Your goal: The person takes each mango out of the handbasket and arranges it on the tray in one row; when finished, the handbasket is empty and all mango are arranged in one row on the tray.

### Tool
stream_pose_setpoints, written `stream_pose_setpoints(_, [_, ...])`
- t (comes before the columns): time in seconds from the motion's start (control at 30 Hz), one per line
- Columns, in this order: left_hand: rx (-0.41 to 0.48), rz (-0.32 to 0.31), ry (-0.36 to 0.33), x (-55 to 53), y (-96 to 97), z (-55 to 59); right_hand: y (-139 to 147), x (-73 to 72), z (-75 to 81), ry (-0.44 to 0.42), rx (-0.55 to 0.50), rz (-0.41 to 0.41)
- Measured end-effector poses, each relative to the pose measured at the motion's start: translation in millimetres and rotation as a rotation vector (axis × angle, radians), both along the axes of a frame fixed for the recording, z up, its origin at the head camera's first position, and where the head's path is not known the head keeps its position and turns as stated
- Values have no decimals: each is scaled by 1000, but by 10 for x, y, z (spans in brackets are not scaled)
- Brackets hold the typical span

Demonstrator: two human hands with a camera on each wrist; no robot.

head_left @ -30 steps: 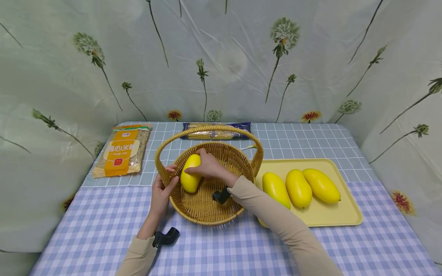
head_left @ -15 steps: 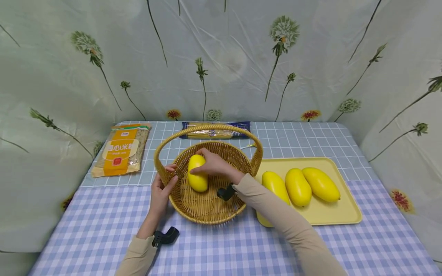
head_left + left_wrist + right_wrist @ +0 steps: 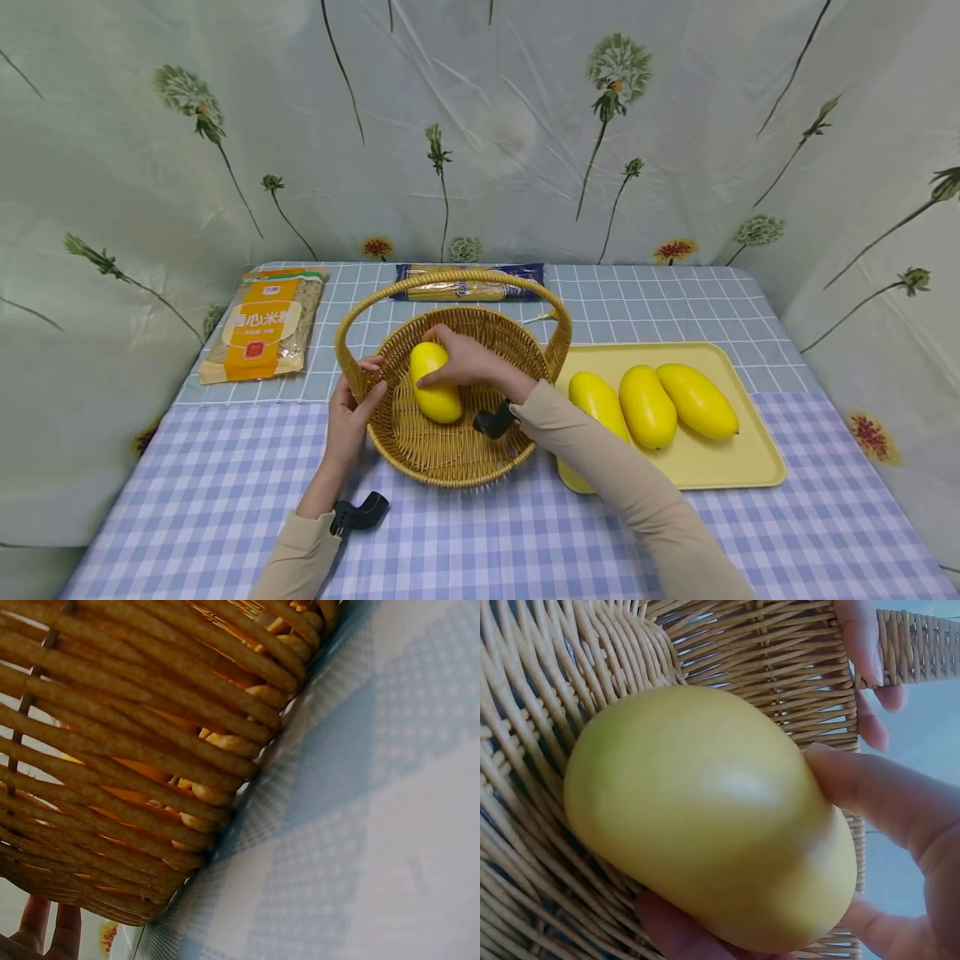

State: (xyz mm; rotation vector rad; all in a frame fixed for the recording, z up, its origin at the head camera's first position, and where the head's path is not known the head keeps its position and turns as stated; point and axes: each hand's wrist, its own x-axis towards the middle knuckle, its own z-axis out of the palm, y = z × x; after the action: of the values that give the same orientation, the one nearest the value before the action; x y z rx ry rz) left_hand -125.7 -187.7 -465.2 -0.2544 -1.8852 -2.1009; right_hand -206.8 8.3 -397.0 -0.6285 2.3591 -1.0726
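Observation:
A yellow mango point(image 3: 437, 392) is inside the round wicker basket point(image 3: 457, 479), near its left wall. My right hand point(image 3: 468, 358) grips it from above, thumb on the near side and fingers at the far end. In the right wrist view the mango point(image 3: 705, 802) lies against the woven wall, with the thumb and fingertips around it. My left hand point(image 3: 348, 421) holds the basket's left rim beside the foot of the tall handle point(image 3: 453, 277). The left wrist view shows the basket's outer weave point(image 3: 127, 750) and some fingertips point(image 3: 66, 930) at its edge.
Three more mangoes point(image 3: 648, 408) lie on a yellow tray point(image 3: 720, 475) to the basket's right, one partly behind the right sleeve point(image 3: 630, 500). A bagged dry food point(image 3: 262, 329) lies at the back left. A noodle pack point(image 3: 468, 289) lies behind the basket.
My right hand has shifted the mango a little to the right inside the basket, and the mango has turned, its near end swinging right. The left hand stays on the rim.

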Motion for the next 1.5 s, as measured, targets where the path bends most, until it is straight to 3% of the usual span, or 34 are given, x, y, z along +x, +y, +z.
stream_pose_setpoints(0.33, [1,6,7,20,3,14,39,49,60,-42,-52,35])
stream_pose_setpoints(0.63, [4,8,39,24,5,23,139,118,208,-23,-120,-15])
stream_pose_setpoints(1.0, [-1,9,53,14,-13,-10,267,200,282,70,-224,-28])
stream_pose_setpoints(1.5, [-12,1,69,8,8,-4,507,511,447,195,-372,-61])
